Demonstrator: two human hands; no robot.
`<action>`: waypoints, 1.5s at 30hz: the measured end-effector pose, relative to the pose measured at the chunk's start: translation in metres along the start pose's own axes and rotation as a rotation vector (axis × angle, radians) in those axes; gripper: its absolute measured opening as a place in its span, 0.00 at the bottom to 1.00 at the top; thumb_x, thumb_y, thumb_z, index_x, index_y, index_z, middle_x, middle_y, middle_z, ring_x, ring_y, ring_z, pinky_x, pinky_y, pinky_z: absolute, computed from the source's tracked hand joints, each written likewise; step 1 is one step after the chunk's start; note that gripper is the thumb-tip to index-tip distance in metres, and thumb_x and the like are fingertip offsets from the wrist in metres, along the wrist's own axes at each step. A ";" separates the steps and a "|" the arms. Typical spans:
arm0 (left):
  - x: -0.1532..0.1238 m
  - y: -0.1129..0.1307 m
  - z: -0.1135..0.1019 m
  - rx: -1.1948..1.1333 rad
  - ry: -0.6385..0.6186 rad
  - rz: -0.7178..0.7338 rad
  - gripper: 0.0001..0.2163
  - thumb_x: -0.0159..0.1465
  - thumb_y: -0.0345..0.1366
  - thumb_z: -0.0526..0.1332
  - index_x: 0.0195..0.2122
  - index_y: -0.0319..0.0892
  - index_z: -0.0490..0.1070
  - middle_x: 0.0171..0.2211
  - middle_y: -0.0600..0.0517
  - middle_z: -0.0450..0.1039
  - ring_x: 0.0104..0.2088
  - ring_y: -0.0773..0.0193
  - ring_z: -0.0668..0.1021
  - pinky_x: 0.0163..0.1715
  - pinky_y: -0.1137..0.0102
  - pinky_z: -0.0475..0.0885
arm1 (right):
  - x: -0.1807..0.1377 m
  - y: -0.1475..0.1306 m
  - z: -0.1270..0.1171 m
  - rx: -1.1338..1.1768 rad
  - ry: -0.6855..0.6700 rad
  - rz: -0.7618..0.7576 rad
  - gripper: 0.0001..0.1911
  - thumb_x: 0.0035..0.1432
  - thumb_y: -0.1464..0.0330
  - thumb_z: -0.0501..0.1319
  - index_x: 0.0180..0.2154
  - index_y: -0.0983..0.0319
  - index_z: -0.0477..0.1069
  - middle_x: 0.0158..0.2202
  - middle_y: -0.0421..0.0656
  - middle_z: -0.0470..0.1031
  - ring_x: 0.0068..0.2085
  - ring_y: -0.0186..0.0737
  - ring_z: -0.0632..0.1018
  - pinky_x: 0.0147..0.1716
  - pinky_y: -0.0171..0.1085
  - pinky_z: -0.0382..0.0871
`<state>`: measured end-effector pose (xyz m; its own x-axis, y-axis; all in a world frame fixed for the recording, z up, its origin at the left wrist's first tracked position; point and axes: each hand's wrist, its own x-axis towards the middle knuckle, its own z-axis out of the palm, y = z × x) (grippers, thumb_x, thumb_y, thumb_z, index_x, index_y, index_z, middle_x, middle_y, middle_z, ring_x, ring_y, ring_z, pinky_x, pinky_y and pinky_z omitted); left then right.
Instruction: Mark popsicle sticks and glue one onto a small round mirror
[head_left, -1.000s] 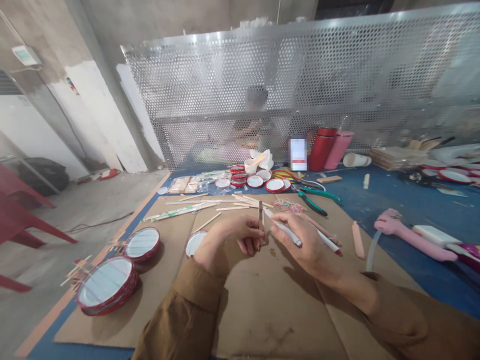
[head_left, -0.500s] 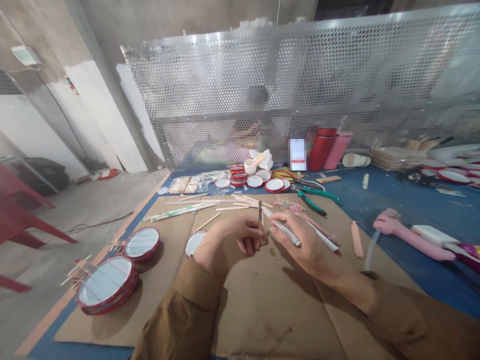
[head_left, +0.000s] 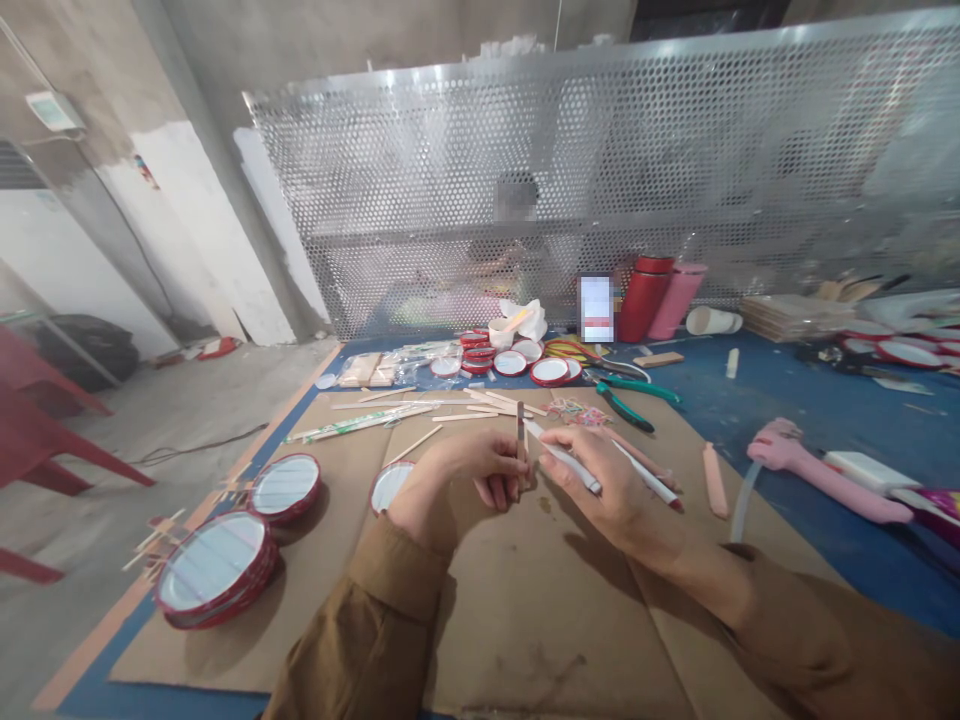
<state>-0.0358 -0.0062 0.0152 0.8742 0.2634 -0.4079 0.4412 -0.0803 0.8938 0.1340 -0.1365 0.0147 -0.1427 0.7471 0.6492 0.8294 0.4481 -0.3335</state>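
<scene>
My left hand (head_left: 491, 470) is closed around a thin wooden stick (head_left: 520, 420) standing upright, with a dark brown stretch on its upper part. In my right hand (head_left: 607, 490) is a white marker (head_left: 574, 470), its tip pointing at the stick; whether they touch I cannot tell. Beyond my right hand lies a second white pen (head_left: 652, 480) with a red end. A red-rimmed round piece with a white face (head_left: 388, 485) is partly hidden behind my left wrist. Loose wooden sticks (head_left: 495, 402) lie on the cardboard (head_left: 517, 620) past my hands.
Stacked red-rimmed rounds (head_left: 214, 570) stand on the left. Green-handled pliers (head_left: 626, 408), a phone (head_left: 597, 308) and a red bottle (head_left: 646, 298) are farther back. A pink tool (head_left: 825, 470) lies at right. A perforated metal screen (head_left: 420, 200) closes the back, with a person behind it.
</scene>
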 end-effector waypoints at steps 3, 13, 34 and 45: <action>0.001 0.000 0.000 0.004 0.002 -0.008 0.14 0.62 0.47 0.62 0.34 0.39 0.69 0.23 0.54 0.73 0.23 0.69 0.77 0.27 0.73 0.73 | 0.000 0.000 0.000 0.001 0.012 0.011 0.08 0.68 0.65 0.56 0.46 0.59 0.69 0.42 0.46 0.78 0.44 0.46 0.76 0.44 0.45 0.69; -0.002 0.004 0.002 0.002 0.017 -0.015 0.13 0.63 0.44 0.62 0.31 0.39 0.69 0.22 0.54 0.73 0.22 0.68 0.77 0.27 0.72 0.73 | 0.002 0.000 0.001 -0.007 0.049 -0.009 0.07 0.68 0.65 0.56 0.46 0.59 0.68 0.40 0.44 0.77 0.43 0.45 0.77 0.42 0.43 0.68; -0.002 0.004 0.002 0.020 0.022 -0.017 0.10 0.65 0.41 0.60 0.32 0.39 0.70 0.23 0.53 0.73 0.23 0.68 0.77 0.27 0.72 0.73 | 0.000 -0.001 -0.001 -0.004 0.021 -0.007 0.08 0.68 0.64 0.56 0.47 0.58 0.68 0.42 0.45 0.77 0.45 0.46 0.77 0.44 0.45 0.70; -0.002 0.004 0.002 0.009 0.014 -0.007 0.11 0.64 0.43 0.61 0.32 0.39 0.69 0.22 0.54 0.73 0.23 0.69 0.77 0.26 0.74 0.72 | 0.001 -0.001 0.000 -0.004 0.015 0.003 0.09 0.68 0.63 0.56 0.46 0.58 0.69 0.41 0.45 0.78 0.42 0.46 0.78 0.43 0.44 0.70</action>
<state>-0.0356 -0.0089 0.0195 0.8681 0.2778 -0.4113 0.4491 -0.0866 0.8893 0.1331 -0.1361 0.0159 -0.1317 0.7412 0.6583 0.8320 0.4436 -0.3331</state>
